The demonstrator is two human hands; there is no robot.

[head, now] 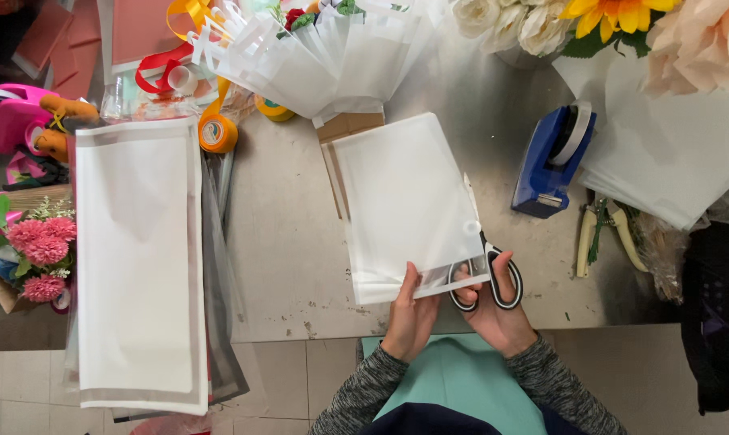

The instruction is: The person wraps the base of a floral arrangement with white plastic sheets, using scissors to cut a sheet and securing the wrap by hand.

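Observation:
My left hand pinches the near edge of a white translucent wrapping sheet that lies on the grey worktable. My right hand has its fingers through the black handles of a pair of scissors. The blades run up along the sheet's right edge, partly hidden under the paper.
A tall stack of white sheets overhangs the table's near edge at left. Ribbon rolls and folded white wrappers sit at the back. A blue tape dispenser, pliers and flowers are at right; pink flowers at far left.

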